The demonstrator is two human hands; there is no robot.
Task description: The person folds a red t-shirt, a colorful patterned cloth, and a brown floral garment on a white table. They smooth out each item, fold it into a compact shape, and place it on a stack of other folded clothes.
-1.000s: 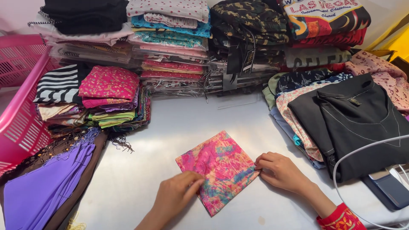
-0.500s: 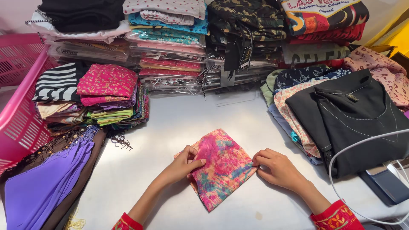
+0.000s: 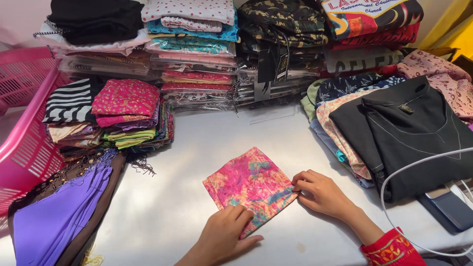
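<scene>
Looks like the folding step's nearly done: left hand (image 3: 224,234) rests flat on the near edge of the pink folded cloth (image 3: 250,183) lying mid-surface (image 3: 162,216), right hand (image 3: 322,194) pinching its right corner, probably just needs smoothing flat.

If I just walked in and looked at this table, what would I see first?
Probably the bright pink tie-dye cloth, folded flat in the middle of the silver table, with the left hand on its near corner and the right hand pinching its right corner. Next, the pink basket at far left.
</scene>
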